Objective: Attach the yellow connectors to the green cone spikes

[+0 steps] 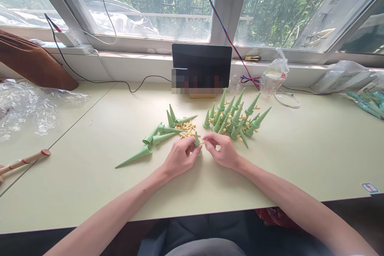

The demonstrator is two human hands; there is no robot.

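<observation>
My left hand [183,154] is closed around a green plastic spike [197,140], which stands tip up on the table. Pinched in the fingers of my right hand [223,150] is a small yellow valve [202,142], touching or very near the spike's side; whether it is seated I cannot tell. Behind my left hand lie a little pile of yellow valves [188,127] and several loose green spikes [135,157], some lying and some upright. Beyond my right hand stands a cluster of green spikes [237,116] with yellow valves at their sides.
A dark tablet [201,66] leans on a stand at the back. A bagged cup [273,78] and a coiled cable [287,100] are back right. Crumpled clear plastic [27,106] and a wooden stick [25,161] lie left. A black cable [105,84] runs along the back.
</observation>
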